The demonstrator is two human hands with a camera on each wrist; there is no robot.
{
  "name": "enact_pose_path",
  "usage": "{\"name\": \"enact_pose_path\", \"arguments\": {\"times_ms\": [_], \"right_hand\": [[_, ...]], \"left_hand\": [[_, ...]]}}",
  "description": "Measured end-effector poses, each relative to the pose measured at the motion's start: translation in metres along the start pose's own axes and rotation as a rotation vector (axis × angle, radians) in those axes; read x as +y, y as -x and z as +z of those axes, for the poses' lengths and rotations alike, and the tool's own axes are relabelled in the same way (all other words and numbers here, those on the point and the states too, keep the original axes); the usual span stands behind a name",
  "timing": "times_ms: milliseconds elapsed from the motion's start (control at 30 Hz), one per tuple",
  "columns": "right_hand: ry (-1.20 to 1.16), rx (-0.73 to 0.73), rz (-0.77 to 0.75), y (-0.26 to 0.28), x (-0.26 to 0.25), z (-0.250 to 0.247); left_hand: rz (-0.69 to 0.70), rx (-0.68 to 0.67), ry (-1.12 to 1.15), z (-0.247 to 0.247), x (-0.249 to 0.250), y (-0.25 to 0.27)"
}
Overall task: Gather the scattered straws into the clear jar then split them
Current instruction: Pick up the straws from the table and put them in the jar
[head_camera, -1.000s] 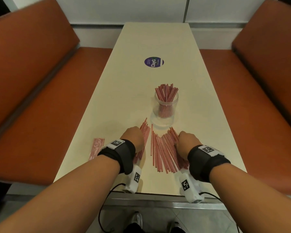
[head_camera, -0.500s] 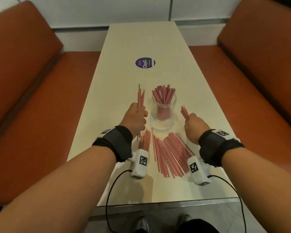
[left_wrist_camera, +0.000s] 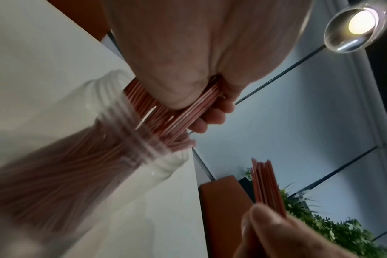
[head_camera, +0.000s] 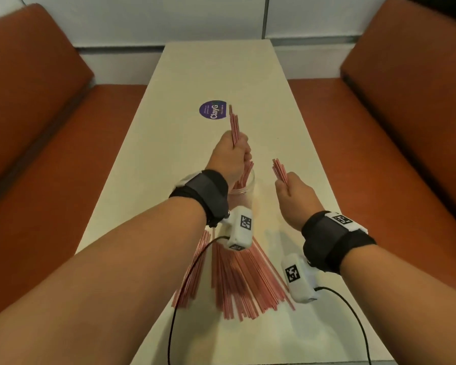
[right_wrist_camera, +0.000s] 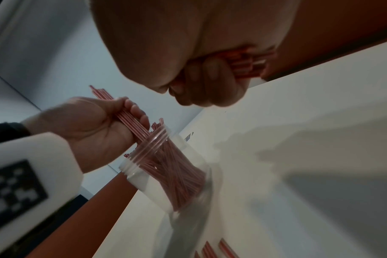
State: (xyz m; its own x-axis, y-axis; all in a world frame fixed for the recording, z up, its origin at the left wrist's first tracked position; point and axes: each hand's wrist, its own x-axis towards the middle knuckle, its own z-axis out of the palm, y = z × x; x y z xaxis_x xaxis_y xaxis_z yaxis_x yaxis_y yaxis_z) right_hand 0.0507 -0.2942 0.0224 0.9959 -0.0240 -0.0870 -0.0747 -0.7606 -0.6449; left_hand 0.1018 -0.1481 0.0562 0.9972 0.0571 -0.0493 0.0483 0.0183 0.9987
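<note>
A clear jar [head_camera: 245, 191] [left_wrist_camera: 126, 139] [right_wrist_camera: 166, 167] full of red straws stands on the cream table [head_camera: 221, 75]. My left hand [head_camera: 229, 156] [right_wrist_camera: 95, 122] grips a bundle of red straws [head_camera: 234, 125] [left_wrist_camera: 201, 103] right over the jar's mouth, their lower ends inside it. To the right of the jar, my right hand [head_camera: 294, 196] [right_wrist_camera: 205, 78] holds a smaller bundle of straws [head_camera: 279, 169] [left_wrist_camera: 267, 183] above the table. A fan of loose straws [head_camera: 242, 280] lies on the table near me, partly hidden by my left forearm.
A round purple sticker [head_camera: 212, 109] sits on the table beyond the jar. Orange bench seats [head_camera: 37, 154] [head_camera: 392, 154] flank the table on both sides. A white wall [head_camera: 195, 19] closes off the far end.
Both hands lifted from the loose pile, each with a bundle of straws. The left hand moved over the jar and lowered its bundle into the mouth; the right rose beside the jar.
</note>
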Motion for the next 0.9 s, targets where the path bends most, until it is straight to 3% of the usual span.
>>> {"name": "enact_pose_path", "arguments": {"times_ms": [100,267,367,467,600,700,900], "right_hand": [[-0.014,-0.013,-0.009,-0.003,0.003,-0.001],[-0.074,-0.025,-0.017,-0.005,0.004,-0.004],[-0.143,-0.021,0.001,-0.011,-0.001,-0.006],[-0.44,-0.025,-0.009,-0.022,-0.023,-0.009],[-0.853,-0.123,-0.116,-0.033,-0.072,-0.015],[-1.084,-0.218,-0.129,-0.038,-0.094,-0.002],[-0.855,-0.243,-0.031,-0.041,-0.085,0.032]], "left_hand": [[-0.026,-0.001,-0.092,0.003,-0.009,0.002],[0.169,0.122,-0.238,-0.025,0.001,0.005],[0.067,0.043,-0.419,-0.054,-0.017,0.015],[-0.075,-0.147,-0.657,-0.066,-0.04,0.022],[0.079,-0.215,-0.58,-0.058,-0.04,0.025],[0.086,-0.234,-0.604,-0.057,-0.039,0.023],[-0.051,-0.222,-0.629,-0.064,-0.053,0.017]]}}
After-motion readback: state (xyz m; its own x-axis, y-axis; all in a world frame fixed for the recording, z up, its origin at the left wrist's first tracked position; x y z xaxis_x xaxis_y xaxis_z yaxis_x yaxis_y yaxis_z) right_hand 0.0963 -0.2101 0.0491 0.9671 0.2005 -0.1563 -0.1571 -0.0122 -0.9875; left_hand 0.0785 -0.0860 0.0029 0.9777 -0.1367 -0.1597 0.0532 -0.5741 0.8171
